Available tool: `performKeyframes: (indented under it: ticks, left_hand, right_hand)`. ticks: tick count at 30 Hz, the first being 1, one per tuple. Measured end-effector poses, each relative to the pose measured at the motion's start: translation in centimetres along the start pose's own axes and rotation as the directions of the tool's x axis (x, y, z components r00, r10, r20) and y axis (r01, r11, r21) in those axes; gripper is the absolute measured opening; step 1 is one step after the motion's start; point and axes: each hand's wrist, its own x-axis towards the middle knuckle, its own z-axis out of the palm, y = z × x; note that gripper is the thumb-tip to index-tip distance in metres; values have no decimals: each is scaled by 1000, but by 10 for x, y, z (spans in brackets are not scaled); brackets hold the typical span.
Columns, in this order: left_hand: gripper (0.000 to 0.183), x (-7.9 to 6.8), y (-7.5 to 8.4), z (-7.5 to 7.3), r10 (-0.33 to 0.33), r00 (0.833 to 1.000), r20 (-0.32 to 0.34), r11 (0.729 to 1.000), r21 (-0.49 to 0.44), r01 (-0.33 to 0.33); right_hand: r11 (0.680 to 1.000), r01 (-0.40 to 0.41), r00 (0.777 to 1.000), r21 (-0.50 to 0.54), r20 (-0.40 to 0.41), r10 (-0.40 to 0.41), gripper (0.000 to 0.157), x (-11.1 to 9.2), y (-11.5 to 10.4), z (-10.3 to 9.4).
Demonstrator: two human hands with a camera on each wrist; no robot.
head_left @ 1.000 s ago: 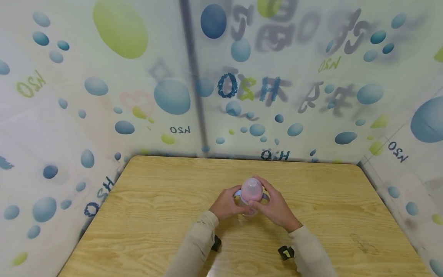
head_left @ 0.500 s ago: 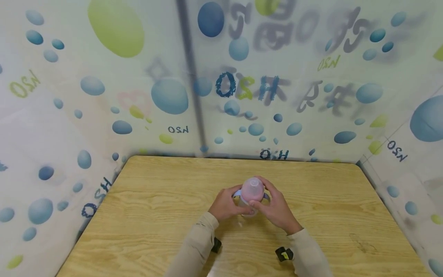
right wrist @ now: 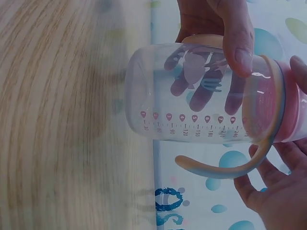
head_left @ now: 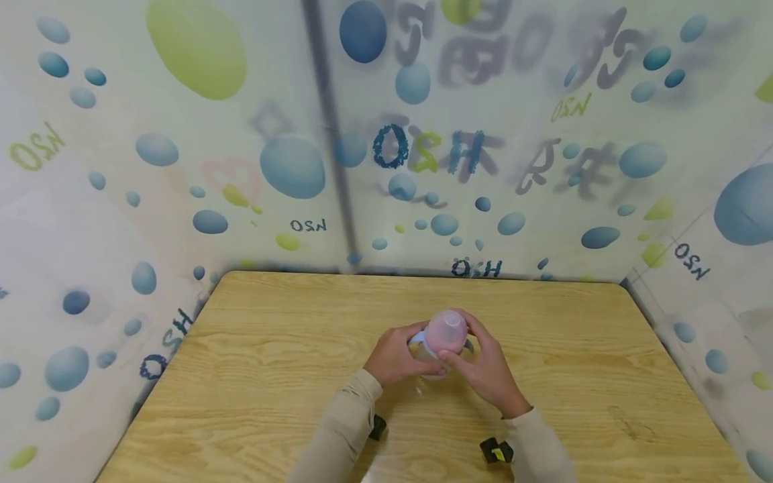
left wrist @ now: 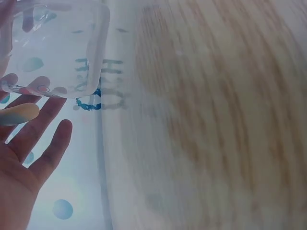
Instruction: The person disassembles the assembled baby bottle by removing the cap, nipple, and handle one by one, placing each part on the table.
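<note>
1. Pale walls [head_left: 543, 215], dotted with blue and green ovals, stand behind and beside a wood-grain desk [head_left: 290, 342].
2. Left hand [head_left: 395, 355]: thumb in front, fingers spread behind, gripping the clear body of a bottle [right wrist: 192, 127].
3. Right hand [head_left: 488, 369]: thumb and fingers curve round its pink top [head_left: 444, 333].
4. Between both hands, the bottle is over the desk, pink end up, opposite roughly the middle of the far edge.
5. Its curved handle [right wrist: 225, 172] juts out below the pink top; red measuring marks [right wrist: 194, 119] line the body.
6. Beige sleeves [head_left: 338, 436] reach in from the near side, black blocks [head_left: 497, 450] beside them.
</note>
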Motion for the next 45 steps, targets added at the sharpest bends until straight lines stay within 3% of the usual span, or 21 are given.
performKeyframes:
  ticks: [10, 27, 39, 45]
  left_hand:
    - [78, 0, 3, 0, 3, 1000, 7, 998, 68, -3]
    - [77, -1, 3, 0, -1, 1000, 6, 995, 98, 0]
    - [78, -2, 5, -1, -9, 1000, 11, 995, 102, 8]
    - [77, -3, 5, -2, -20, 1000, 5, 997, 79, 19]
  right_hand:
    - [998, -59, 997, -5, -50, 59, 69, -5, -9, 0]
    - [999, -32, 996, -23, -87, 30, 70, -7, -16, -5]
    - [1000, 25, 968, 7, -250, -23, 61, -8, -18, -18]
    - [1000, 9, 954, 7, -301, -6, 61, -9, -13, -25]
